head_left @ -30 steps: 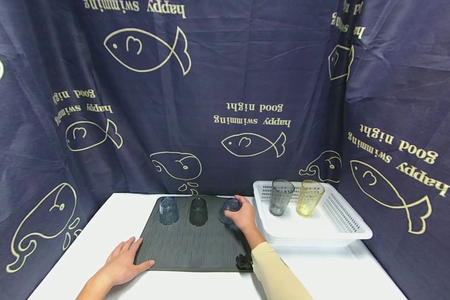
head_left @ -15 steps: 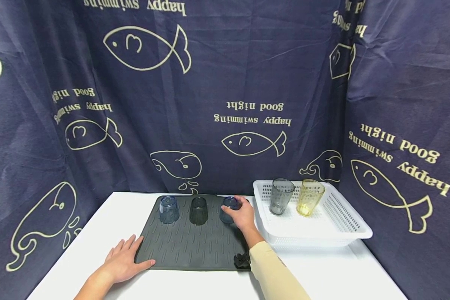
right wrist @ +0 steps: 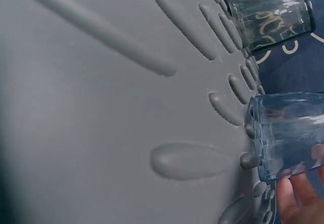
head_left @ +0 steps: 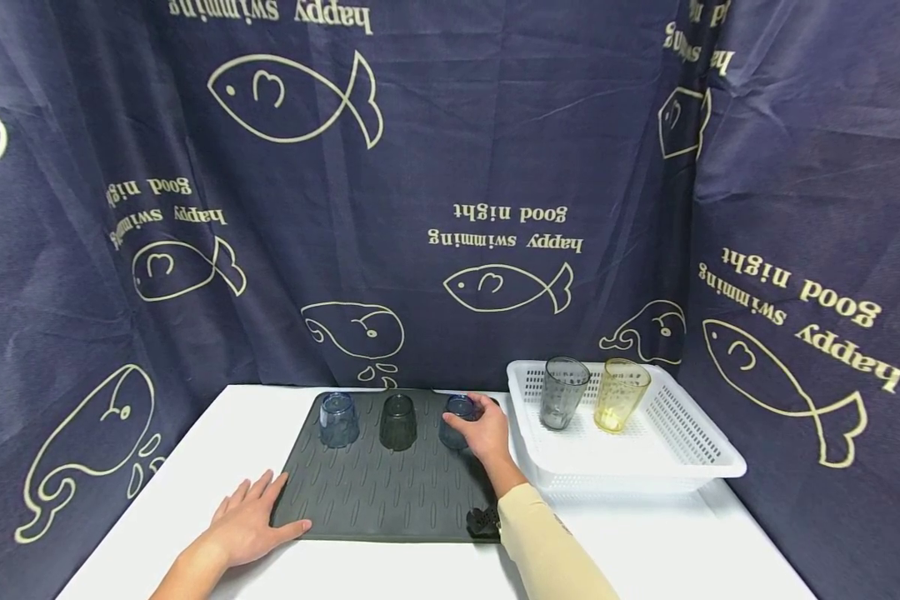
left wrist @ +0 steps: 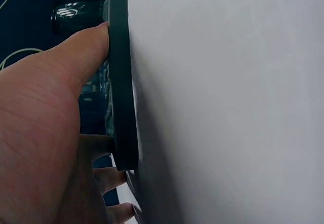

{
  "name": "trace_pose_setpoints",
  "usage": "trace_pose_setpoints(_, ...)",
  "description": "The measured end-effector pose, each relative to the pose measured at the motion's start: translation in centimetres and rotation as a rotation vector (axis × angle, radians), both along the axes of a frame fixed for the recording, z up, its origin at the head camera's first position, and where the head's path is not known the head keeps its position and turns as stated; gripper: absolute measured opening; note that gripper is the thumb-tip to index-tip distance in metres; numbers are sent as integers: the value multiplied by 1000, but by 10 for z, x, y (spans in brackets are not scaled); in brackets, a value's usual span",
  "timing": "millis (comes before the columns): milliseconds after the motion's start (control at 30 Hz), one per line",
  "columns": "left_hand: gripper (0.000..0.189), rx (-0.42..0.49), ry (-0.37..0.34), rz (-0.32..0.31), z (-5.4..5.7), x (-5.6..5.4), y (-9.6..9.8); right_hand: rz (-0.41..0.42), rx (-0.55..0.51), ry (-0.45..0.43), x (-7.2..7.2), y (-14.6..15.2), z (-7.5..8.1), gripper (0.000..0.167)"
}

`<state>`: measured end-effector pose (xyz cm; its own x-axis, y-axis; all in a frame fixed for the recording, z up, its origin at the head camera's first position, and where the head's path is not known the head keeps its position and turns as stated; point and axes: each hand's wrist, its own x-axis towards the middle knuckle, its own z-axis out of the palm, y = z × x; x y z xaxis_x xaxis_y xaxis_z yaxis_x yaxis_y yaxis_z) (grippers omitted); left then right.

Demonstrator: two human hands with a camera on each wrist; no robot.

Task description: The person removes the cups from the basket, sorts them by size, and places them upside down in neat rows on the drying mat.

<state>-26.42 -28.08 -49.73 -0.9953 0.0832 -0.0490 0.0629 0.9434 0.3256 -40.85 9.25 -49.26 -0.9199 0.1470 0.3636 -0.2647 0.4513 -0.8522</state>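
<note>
My right hand [head_left: 486,431] grips a blue glass [head_left: 455,430] that stands upside down at the back right of the dark ribbed drying mat [head_left: 375,500]. In the right wrist view, the rim of this blue glass [right wrist: 288,138] is down at the mat's ridges, with fingers on its side. To its left stand an upside-down dark grey glass [head_left: 397,423] and another upside-down blue glass [head_left: 338,422]. My left hand [head_left: 246,523] lies with fingers spread at the mat's front left corner. Its thumb [left wrist: 88,46] touches the mat's edge in the left wrist view.
A white perforated basket [head_left: 630,467] stands right of the mat on the white table [head_left: 420,575]. In it are an upright grey glass [head_left: 562,396] and an upright yellow glass [head_left: 619,398]. A dark blue curtain with fish drawings [head_left: 390,200] hangs behind.
The blue glass in my right hand has gone from tilted to straight upside down on the mat, shifting slightly left. My left hand has stayed in place.
</note>
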Motion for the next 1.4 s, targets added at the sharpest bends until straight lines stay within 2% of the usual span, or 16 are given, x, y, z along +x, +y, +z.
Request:
trace_pose_setpoints(200, 104, -2, 0, -1, -1, 1, -1, 12, -31, -37, 3, 3, -1, 58)
trace_pose_setpoints(333, 104, -2, -3, -2, 0, 1, -1, 15, -24, -25, 3, 3, -3, 55)
trace_pose_setpoints(600, 103, -11, 14, -7, 0, 1, 1, -3, 58, -3, 0, 0, -5, 55)
trace_pose_setpoints(1100, 105, -17, 13, -1, 2, 1, 1, 4, 34, -12, 2, -1, -7, 58)
trace_pose_setpoints(1300, 105, -16, 1, 1, 3, 0, 1, -2, 22, 64, 5, -2, -11, 55)
trace_pose_setpoints(1400, 105, -18, 8, -3, 2, 0, 1, -10, 19, 71, 5, -2, -12, 55)
